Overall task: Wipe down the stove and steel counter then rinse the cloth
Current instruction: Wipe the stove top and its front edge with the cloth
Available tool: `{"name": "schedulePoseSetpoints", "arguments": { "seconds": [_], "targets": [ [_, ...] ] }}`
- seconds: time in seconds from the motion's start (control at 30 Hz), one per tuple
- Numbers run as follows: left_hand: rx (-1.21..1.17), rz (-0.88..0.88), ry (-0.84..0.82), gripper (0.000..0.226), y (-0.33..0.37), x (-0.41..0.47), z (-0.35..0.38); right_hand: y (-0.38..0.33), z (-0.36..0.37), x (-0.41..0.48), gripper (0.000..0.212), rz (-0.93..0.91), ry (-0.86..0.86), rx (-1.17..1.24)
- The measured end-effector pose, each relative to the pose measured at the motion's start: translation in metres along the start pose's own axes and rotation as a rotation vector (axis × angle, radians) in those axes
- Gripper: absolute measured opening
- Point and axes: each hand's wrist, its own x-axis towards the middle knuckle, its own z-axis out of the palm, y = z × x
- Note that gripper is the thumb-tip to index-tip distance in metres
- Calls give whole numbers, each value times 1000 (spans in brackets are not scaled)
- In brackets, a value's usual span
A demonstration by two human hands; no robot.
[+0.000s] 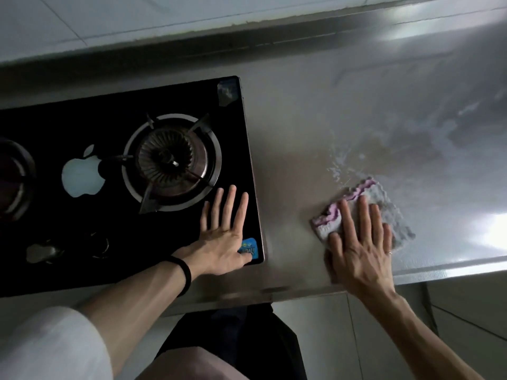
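A black glass stove (82,119) fills the left of the view, with a round burner (171,161) near its right side. My left hand (223,234) lies flat and open on the stove's front right corner, fingers spread. To the right stretches the steel counter (315,111), streaked with wet foam. A grey cloth with a pink edge (384,204) lies on the counter near its front edge. My right hand (359,242) presses flat on the cloth, fingers extended over it.
A second burner (13,176) shows at the far left edge. Two knobs (44,252) sit along the stove's front. A tiled wall (137,17) rises behind the counter. The counter's front edge (452,267) runs just below my right hand, with cabinet doors under it.
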Motion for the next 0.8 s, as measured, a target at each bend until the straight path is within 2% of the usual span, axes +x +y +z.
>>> {"name": "schedulePoseSetpoints", "arguments": {
  "seconds": [0.17, 0.37, 0.53, 0.7, 0.8],
  "targets": [
    [-20, 5, 89, 134, -5, 2, 11, -60, -1, 45, 73, 142, 62, 91],
    [-20, 27, 145, 130, -6, 4, 17, -134, 5, 78, 69, -162, 15, 36],
    [-25, 13, 163, 129, -3, 1, 17, -133, 0, 65, 70, -183, -15, 32],
    [2, 31, 253, 129, 0, -9, 16, -103, 21, -14, 71, -207, -43, -66],
    [-61, 99, 420, 99, 9, -9, 8, -90, 25, -29, 72, -240, -36, -135]
  ]
}}
